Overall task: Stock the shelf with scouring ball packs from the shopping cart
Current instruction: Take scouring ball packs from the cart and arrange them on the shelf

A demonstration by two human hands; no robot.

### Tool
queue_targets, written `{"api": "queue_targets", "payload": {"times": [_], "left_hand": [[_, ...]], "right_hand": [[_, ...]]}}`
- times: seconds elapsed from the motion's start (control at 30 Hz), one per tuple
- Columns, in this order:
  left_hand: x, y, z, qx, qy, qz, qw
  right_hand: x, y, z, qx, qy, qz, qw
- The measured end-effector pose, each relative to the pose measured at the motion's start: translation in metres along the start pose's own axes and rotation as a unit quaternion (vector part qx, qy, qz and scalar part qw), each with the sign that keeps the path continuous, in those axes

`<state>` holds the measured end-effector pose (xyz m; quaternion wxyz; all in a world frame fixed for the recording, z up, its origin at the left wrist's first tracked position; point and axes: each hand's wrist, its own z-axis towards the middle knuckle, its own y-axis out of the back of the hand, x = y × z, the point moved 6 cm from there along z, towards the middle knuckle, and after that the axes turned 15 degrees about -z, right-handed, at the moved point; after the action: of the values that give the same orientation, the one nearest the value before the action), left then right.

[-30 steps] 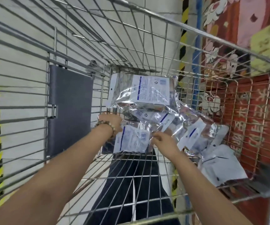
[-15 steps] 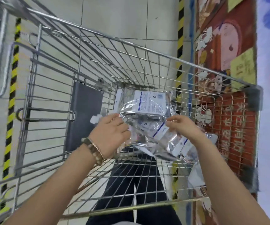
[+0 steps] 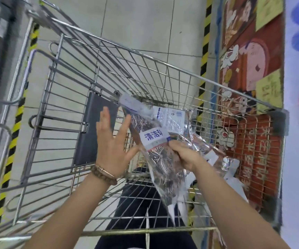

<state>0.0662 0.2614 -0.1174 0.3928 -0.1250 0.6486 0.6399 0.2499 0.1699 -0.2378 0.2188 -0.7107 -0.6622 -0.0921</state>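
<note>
A clear plastic pack of scouring balls (image 3: 160, 164) with a white label hangs tilted above the wire shopping cart (image 3: 95, 72). My right hand (image 3: 183, 155) grips this pack near its label. My left hand (image 3: 112, 141) is beside the pack on the left, fingers spread and straight, its thumb side close to the plastic. Several more shiny packs (image 3: 174, 119) lie in the far right corner of the cart basket. The shelf is not in view.
A grey plastic flap (image 3: 91, 133) hangs on the cart's left inner wall. Tiled floor with yellow-black hazard tape (image 3: 205, 40) lies beyond. A red illustrated panel (image 3: 253, 78) stands close along the cart's right side. Dark trousers show through the cart bottom.
My right hand has lifted one pack up out of the pile and turned it label-up. My left hand let go and opened wide. The view pulled back and up from the cart.
</note>
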Motion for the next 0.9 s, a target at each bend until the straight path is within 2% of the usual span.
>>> {"api": "queue_targets", "payload": {"times": [0.03, 0.07, 0.1, 0.13, 0.17, 0.2, 0.23, 0.3, 0.33, 0.43, 0.5, 0.53, 0.6, 0.67, 0.73, 0.8, 0.9], "left_hand": [[0.016, -0.006, -0.007, 0.044, 0.155, -0.101, 0.982], [0.028, -0.017, -0.021, 0.082, 0.308, -0.235, 0.918], [0.031, -0.033, -0.037, 0.115, 0.443, -0.385, 0.802], [0.028, -0.045, -0.052, 0.117, 0.534, -0.503, 0.669], [0.027, -0.053, -0.062, 0.101, 0.572, -0.553, 0.597], [0.027, -0.057, -0.066, 0.097, 0.577, -0.561, 0.586], [0.029, -0.060, -0.066, 0.085, 0.571, -0.533, 0.619], [0.039, -0.059, -0.064, 0.029, 0.564, -0.405, 0.719], [0.046, -0.059, -0.066, -0.003, 0.569, -0.361, 0.739], [0.056, -0.055, -0.071, -0.088, 0.577, -0.327, 0.744], [0.057, -0.049, -0.074, -0.106, 0.579, -0.293, 0.753], [0.058, -0.047, -0.076, -0.112, 0.581, -0.277, 0.757], [0.061, -0.042, -0.083, -0.119, 0.590, -0.251, 0.759], [0.067, -0.040, -0.089, -0.121, 0.601, -0.236, 0.754], [0.070, -0.042, -0.092, -0.114, 0.604, -0.234, 0.753], [0.070, -0.046, -0.090, -0.109, 0.604, -0.244, 0.751], [0.070, -0.050, -0.090, -0.113, 0.606, -0.252, 0.746]], "right_hand": [[0.000, 0.005, 0.001, -0.026, 0.017, 0.021, 0.999], [0.000, 0.010, 0.001, -0.049, 0.037, 0.033, 0.998], [0.003, 0.014, 0.001, -0.070, 0.055, 0.042, 0.995], [0.006, 0.017, 0.001, -0.091, 0.067, 0.042, 0.993], [0.010, 0.018, 0.002, -0.104, 0.074, 0.023, 0.992], [0.013, 0.019, 0.004, -0.119, 0.075, -0.021, 0.990], [0.018, 0.018, 0.005, -0.129, 0.080, -0.079, 0.985], [0.029, 0.009, 0.008, -0.135, 0.095, -0.188, 0.968], [0.032, 0.003, 0.012, -0.131, 0.102, -0.223, 0.961], [0.040, -0.010, 0.028, -0.121, 0.115, -0.294, 0.941], [0.041, -0.006, 0.043, -0.168, 0.122, -0.366, 0.907], [0.043, -0.001, 0.053, -0.207, 0.123, -0.429, 0.870], [0.044, 0.007, 0.074, -0.243, 0.124, -0.585, 0.764], [0.035, 0.011, 0.100, -0.201, 0.101, -0.709, 0.669], [0.024, 0.015, 0.120, -0.154, 0.072, -0.770, 0.615], [0.018, 0.020, 0.136, -0.146, 0.058, -0.799, 0.581], [0.018, 0.024, 0.152, -0.162, 0.050, -0.805, 0.569]]}}
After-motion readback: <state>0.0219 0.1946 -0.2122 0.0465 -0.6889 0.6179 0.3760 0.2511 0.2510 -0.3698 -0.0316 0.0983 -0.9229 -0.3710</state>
